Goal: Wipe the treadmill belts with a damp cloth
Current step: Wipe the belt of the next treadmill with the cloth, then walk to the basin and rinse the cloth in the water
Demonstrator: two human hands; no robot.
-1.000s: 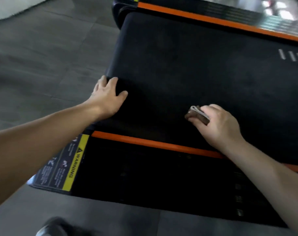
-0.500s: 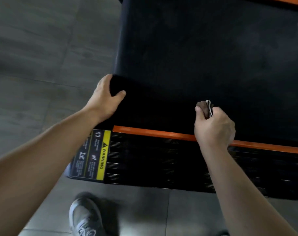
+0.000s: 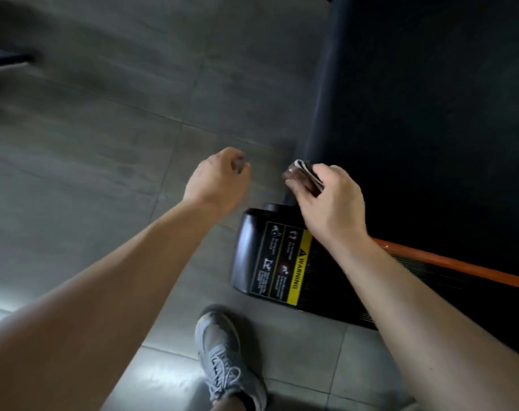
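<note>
Grey floor tiles (image 3: 104,129) fill most of the view, and some of them shine where the light hits. On the right lies the treadmill, with its wide black belt (image 3: 430,114) going up the picture. The belt's left end is round and a little shiny.

At the near corner of the treadmill sits a black plastic cover (image 3: 248,247). It has a sticker (image 3: 285,262) on it with a yellow strip that says WARNING. An orange stripe (image 3: 460,266) runs off to the right from behind the right wrist, along the near side of the belt.

The right hand (image 3: 332,203) is up by the corner of the belt, just above the black cover. Its fingers and thumb pinch a small folded cloth (image 3: 304,173). The cloth is brown with pale folds showing at the top. It is right beside the round end of the belt, but I cannot tell if it touches it.

The left hand (image 3: 216,180) is over the floor, near the cloth but not touching it. Its fingers are curled in and it holds nothing.

Down below, a grey shoe (image 3: 225,354) with laces stands on the tiles, close to the black cover. Something dark and blurry (image 3: 6,59) is at the far top left.
</note>
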